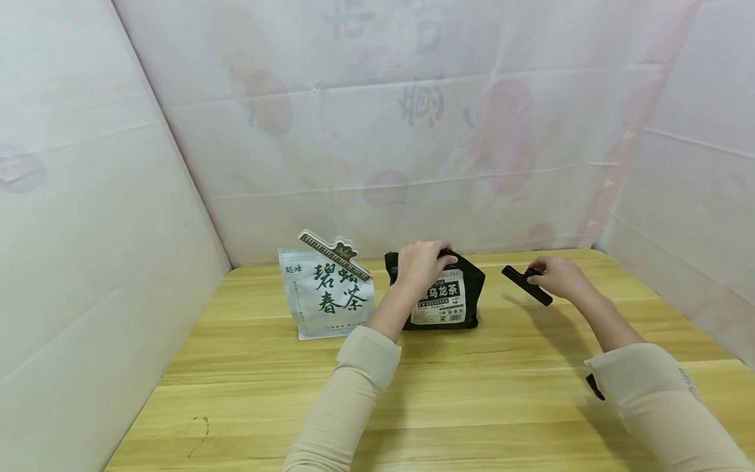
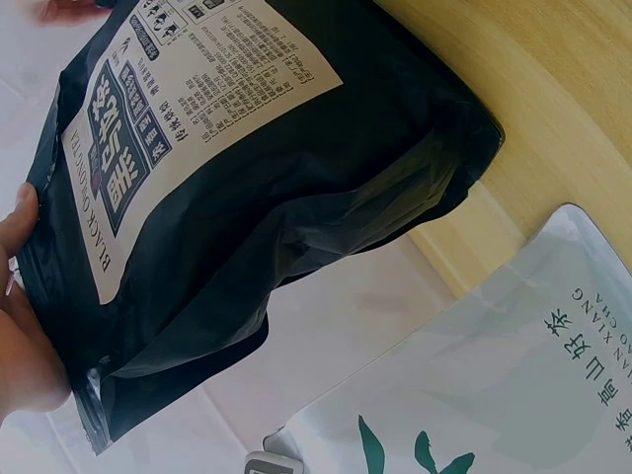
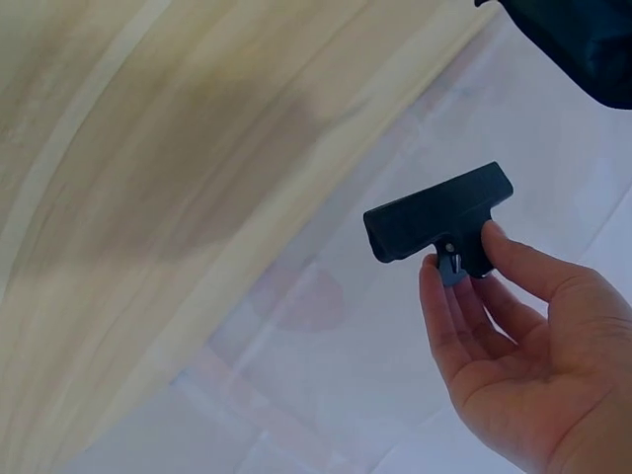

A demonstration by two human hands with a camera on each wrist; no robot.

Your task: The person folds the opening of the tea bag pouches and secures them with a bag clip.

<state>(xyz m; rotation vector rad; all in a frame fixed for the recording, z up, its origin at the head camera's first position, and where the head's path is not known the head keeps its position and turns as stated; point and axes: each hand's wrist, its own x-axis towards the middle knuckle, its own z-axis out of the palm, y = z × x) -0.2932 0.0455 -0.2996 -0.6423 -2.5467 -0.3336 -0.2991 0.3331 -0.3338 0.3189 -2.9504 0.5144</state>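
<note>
My left hand (image 1: 420, 265) grips the folded top edge of a black tea bag (image 1: 474, 288), which stands on the table with its pale label facing forward. In the left wrist view, the thumb (image 2: 20, 219) lies against the front of the bag's top; the other fingers are mostly out of sight. To the right of the bag, my right hand (image 1: 560, 276) pinches a black clip (image 1: 526, 285) by its handles, above the table. The right wrist view shows the clip's long bar (image 3: 439, 212) pointing away from the fingers, with nothing in its jaws.
Left of the black bag stands a pale tea bag (image 1: 307, 308), with a cream-and-dark clip (image 1: 335, 255) slanting across its top corner. Both bags are on the wooden table (image 1: 253, 393). White printed cloth (image 1: 354, 144) hangs behind and at both sides.
</note>
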